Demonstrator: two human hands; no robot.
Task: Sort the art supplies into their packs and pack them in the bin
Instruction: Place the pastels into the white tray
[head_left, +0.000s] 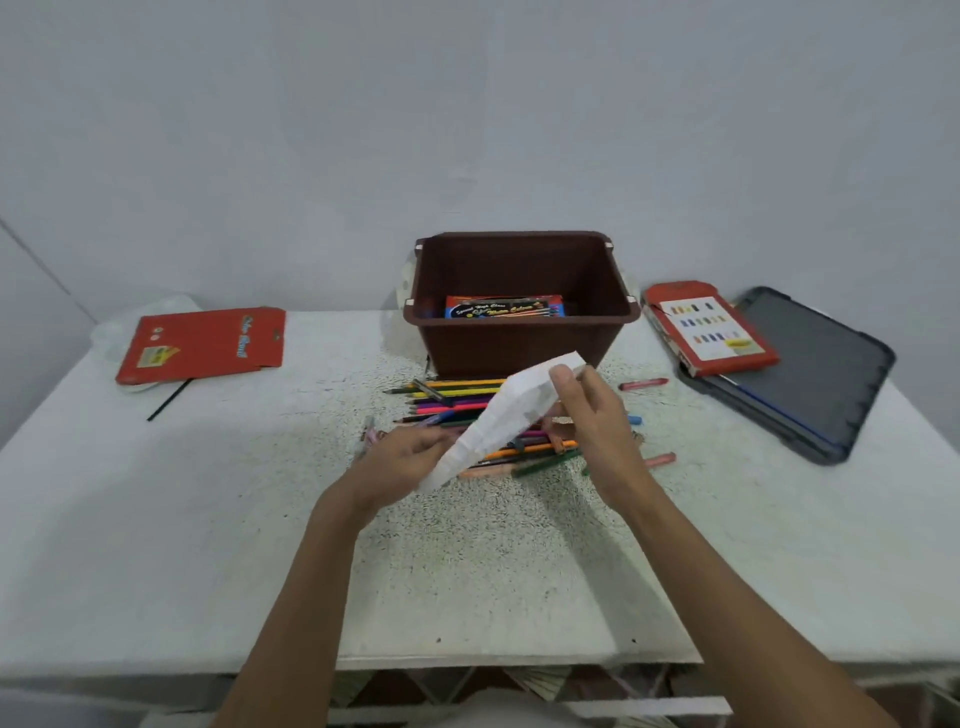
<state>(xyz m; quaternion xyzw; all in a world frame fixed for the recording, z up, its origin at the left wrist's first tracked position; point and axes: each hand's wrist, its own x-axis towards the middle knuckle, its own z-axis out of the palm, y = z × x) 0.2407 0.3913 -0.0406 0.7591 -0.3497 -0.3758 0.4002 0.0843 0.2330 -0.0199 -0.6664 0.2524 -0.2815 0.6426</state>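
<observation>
We hold a white paper sheet (501, 415) over the coloured pencils (457, 388) on the worktop (208, 519): our left hand (410, 462) pinches its near end, our right hand (592, 415) its far end. Just beyond stands the brown bin (514, 345), a watercolour box (504, 306) inside. 1 red pack (202, 343) lies far left.

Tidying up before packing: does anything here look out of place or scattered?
Yes. Loose crayons lie strewn on the table right of the coloured pencil pile, apart from any pack. A thin black stick lies askew at the near edge of the left red pack.
</observation>
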